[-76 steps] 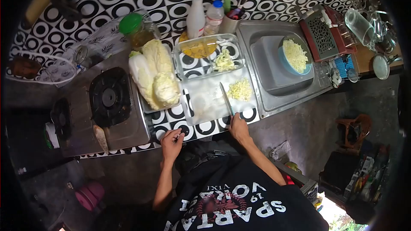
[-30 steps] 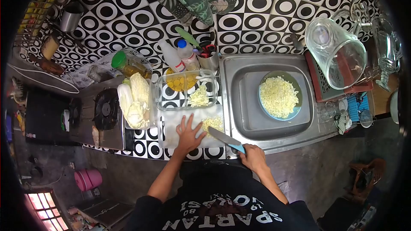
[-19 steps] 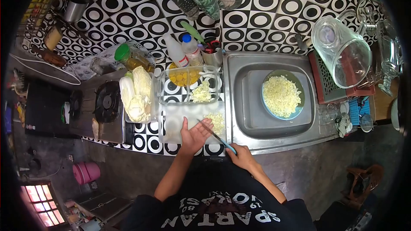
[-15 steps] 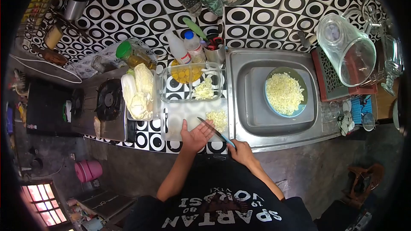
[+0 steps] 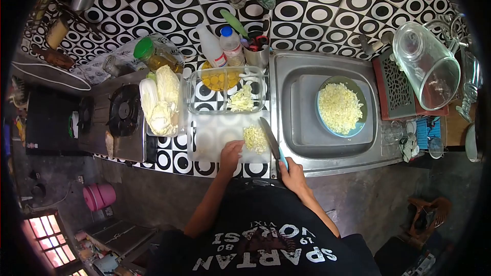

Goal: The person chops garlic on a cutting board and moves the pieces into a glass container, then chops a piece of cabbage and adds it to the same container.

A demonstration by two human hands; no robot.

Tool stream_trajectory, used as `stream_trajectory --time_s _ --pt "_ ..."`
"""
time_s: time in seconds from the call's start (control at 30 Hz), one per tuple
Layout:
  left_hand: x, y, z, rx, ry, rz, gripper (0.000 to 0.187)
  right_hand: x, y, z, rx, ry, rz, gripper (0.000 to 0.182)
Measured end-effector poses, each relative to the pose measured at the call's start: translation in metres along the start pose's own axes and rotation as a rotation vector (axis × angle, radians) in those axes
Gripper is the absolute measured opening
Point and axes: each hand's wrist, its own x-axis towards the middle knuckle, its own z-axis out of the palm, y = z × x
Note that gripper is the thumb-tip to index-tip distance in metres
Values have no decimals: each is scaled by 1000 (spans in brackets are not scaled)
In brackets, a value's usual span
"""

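In the head view my right hand (image 5: 293, 174) is closed around the light-blue handle of a knife (image 5: 270, 135). Its dark blade points away from me, along the right side of a small heap of chopped cabbage (image 5: 254, 140). The heap lies on a translucent cutting board (image 5: 209, 140). At the heap's left edge is my left hand (image 5: 231, 155), turned side-on with its fingers stretched toward the pieces and nothing held. Behind the board, a divided glass container (image 5: 192, 103) has cut cabbage strips (image 5: 242, 98) in its right compartment.
Chopped cabbage fills a bowl (image 5: 364, 103) over the metal sink (image 5: 280, 92). Whole napa cabbages (image 5: 162, 101) sit in a container on the left, by the stove (image 5: 120, 145). Bottles (image 5: 232, 51) and a utensil cup (image 5: 257, 59) stand behind. A glass pitcher (image 5: 424, 66) rests on a rack (image 5: 399, 82).
The knife has swung from across my left palm to the right side of the heap, its tip now pointing away. My left hand has turned from palm-up to side-on beside the pieces.
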Motion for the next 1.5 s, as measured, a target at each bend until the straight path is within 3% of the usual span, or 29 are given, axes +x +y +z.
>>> stream_trajectory --time_s 0.07,0.1,0.17,0.2,0.27,0.3,0.37,0.4,0.53,0.8,1.3,1.5 --pt "15 -19 -5 363 87 512 30 6 11 8 -45 7 23 26" --pt "13 -15 -3 361 85 512 30 8 10 10 -84 15 42 26" --pt "10 -7 0 492 19 697 28 9 8 13 -104 27 41 26" --pt "6 0 3 491 15 691 28 10 6 14 -120 38 40 26" --pt "1 11 11 269 -22 297 23 9 0 13 -79 42 35 26" --pt "2 13 12 270 -32 293 23 9 -2 12 -40 48 18 25" --pt "4 17 13 304 27 364 24 6 1 15 -85 48 32 26" --pt "7 19 8 580 46 540 29 4 1 18 -124 63 30 26" --pt "22 11 0 693 72 786 32 -3 -9 26 -257 110 62 28" --pt "13 15 -25 520 -112 483 38 -17 -13 66 -341 275 210 25" --pt "9 24 -62 562 -325 435 33 -21 -31 123 -295 431 193 19" --pt "20 37 -66 632 -330 522 29 -20 -31 117 -238 565 50 18"
